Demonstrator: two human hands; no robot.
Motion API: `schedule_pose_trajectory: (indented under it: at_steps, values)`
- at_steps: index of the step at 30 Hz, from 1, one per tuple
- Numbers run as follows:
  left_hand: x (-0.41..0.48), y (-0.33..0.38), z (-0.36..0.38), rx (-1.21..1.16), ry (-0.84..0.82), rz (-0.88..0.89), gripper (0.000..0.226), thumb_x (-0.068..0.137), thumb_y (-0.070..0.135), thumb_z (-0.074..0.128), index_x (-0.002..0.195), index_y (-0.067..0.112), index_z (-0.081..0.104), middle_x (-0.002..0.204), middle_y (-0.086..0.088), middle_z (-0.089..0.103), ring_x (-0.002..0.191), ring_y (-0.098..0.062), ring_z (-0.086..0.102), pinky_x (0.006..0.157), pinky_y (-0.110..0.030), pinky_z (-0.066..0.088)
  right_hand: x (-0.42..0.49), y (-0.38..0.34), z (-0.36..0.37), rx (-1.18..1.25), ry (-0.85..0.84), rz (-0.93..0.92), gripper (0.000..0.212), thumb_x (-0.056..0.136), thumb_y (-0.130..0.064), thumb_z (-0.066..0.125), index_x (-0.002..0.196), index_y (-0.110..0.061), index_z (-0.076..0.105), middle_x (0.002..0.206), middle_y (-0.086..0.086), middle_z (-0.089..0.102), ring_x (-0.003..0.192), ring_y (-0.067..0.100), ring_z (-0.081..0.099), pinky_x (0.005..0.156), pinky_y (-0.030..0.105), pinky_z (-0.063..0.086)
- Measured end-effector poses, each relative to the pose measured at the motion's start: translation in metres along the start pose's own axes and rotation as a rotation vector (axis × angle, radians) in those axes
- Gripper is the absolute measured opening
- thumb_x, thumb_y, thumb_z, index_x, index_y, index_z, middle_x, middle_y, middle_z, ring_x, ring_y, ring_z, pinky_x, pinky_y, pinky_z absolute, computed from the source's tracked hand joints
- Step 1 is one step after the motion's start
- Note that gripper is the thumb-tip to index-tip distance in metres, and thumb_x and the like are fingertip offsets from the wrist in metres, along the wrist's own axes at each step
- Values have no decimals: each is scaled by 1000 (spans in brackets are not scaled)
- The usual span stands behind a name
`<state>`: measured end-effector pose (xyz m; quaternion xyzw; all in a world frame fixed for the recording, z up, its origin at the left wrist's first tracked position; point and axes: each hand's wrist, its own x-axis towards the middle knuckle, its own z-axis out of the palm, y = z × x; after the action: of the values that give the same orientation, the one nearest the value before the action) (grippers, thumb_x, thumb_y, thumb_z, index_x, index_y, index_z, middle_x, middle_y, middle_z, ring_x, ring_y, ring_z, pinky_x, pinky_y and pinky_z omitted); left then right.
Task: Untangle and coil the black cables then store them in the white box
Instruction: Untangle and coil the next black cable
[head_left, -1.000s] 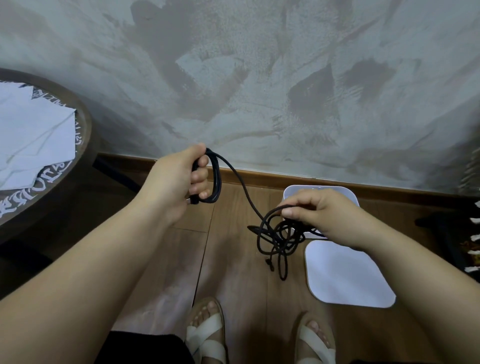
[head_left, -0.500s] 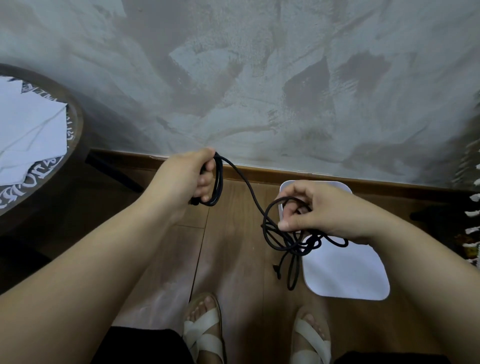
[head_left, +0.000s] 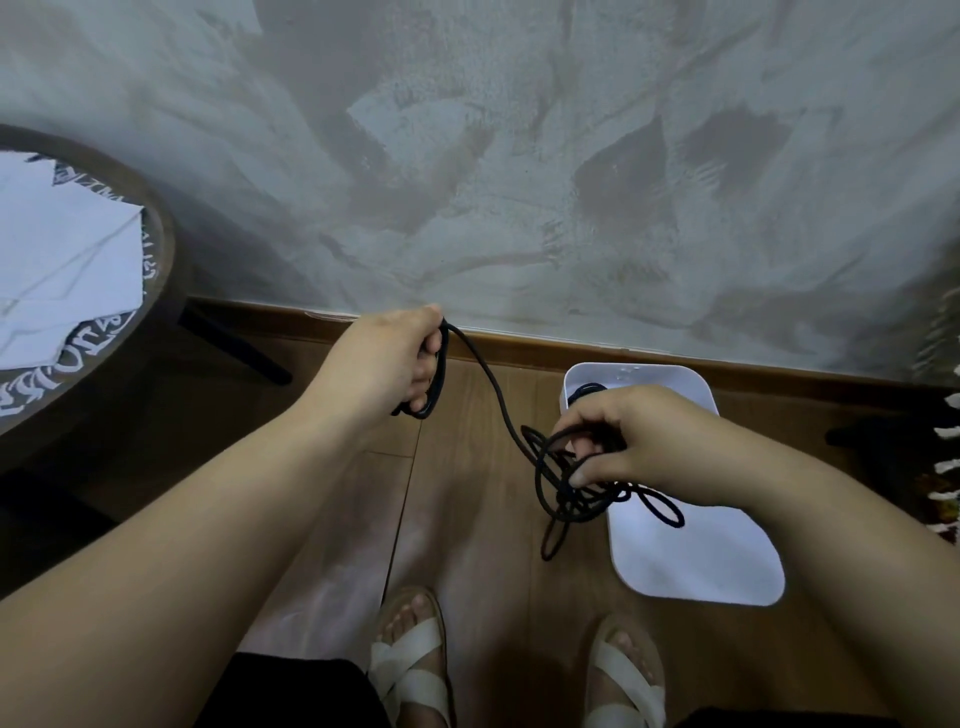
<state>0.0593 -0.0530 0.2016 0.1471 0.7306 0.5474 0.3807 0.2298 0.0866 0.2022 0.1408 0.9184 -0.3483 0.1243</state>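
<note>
In mid-frame the left hand (head_left: 384, 358) has its grip clenched round a few formed loops of black cable (head_left: 497, 400), while the right hand (head_left: 639, 441) pinches the knotted bundle (head_left: 563, 499) hanging just above the white box (head_left: 670, 379) at lower right. One strand sags between them. Pulling it taut would likely cinch the knot tighter, and loosening the left grip would spill the coil
</note>
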Motion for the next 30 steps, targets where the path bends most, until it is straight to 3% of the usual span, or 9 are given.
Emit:
schedule_pose_trajectory:
  at_steps: [2, 4, 10, 15, 19, 22, 24, 27, 30]
  values:
    - [2, -3, -2, 56, 12, 16, 39, 100, 24, 35, 64, 11, 41, 34, 4, 32, 27, -10, 27, 37, -19, 31, -2, -2, -2, -143, 65, 11, 11, 82, -32, 69, 92, -33, 65, 83, -10, 61, 84, 7, 50, 73, 21, 44]
    - [2, -6, -3, 123, 23, 46, 39, 100, 27, 36, 65, 12, 43, 35, 5, 33, 29, -9, 28, 37, -19, 31, -5, -5, -3, -210, 154, 4, 12, 86, -35, 63, 93, -27, 69, 83, -7, 62, 87, 7, 50, 77, 25, 43]
    - [0, -5, -1, 79, -3, 57, 39, 101, 27, 37, 65, 11, 43, 36, 5, 31, 29, -9, 27, 37, -19, 30, -10, -7, -10, 510, 394, 125, 13, 97, -20, 48, 90, -17, 59, 67, -6, 69, 67, 5, 62, 61, 9, 47]
    - [-7, 5, -2, -240, -58, 79, 40, 100, 26, 38, 62, 13, 40, 37, 7, 24, 30, -8, 21, 39, -22, 29, -8, -1, -8, 893, 410, 146, 18, 97, -11, 47, 106, -25, 55, 58, -1, 59, 56, 10, 59, 56, 20, 49]
    - [-6, 3, -3, -390, -53, 89, 39, 99, 27, 39, 62, 13, 40, 39, 6, 22, 31, -9, 19, 40, -22, 29, -7, -7, -6, 1140, 317, 139, 32, 98, -1, 37, 91, -11, 66, 62, 1, 53, 55, 14, 49, 59, 23, 48]
    - [-5, 3, -2, -493, -65, 63, 39, 100, 28, 39, 63, 14, 40, 39, 6, 23, 31, -9, 20, 38, -20, 31, -7, -10, -4, 1129, 248, 125, 30, 93, 1, 38, 93, -6, 67, 64, 2, 49, 56, 14, 44, 68, 29, 43]
    - [-3, 3, -3, -547, -54, 49, 39, 100, 28, 39, 64, 14, 40, 38, 7, 24, 30, -8, 21, 38, -19, 31, -8, -11, -5, 1030, 182, 90, 23, 81, -1, 60, 100, -12, 67, 66, -2, 49, 64, 12, 48, 71, 24, 45]
    - [-1, 2, -5, -589, -8, 38, 38, 100, 28, 39, 64, 15, 40, 38, 7, 24, 30, -8, 21, 38, -20, 31, -12, -9, -6, 853, 67, 94, 62, 56, -1, 84, 108, -27, 65, 79, -7, 47, 72, 8, 51, 76, 22, 48]
    - [0, 3, -9, -628, 43, 25, 38, 100, 27, 40, 64, 15, 40, 38, 7, 24, 30, -8, 21, 38, -20, 30, -12, -13, -3, 654, 118, 123, 61, 66, 4, 78, 112, -31, 58, 83, -3, 42, 71, 10, 49, 76, 27, 48]
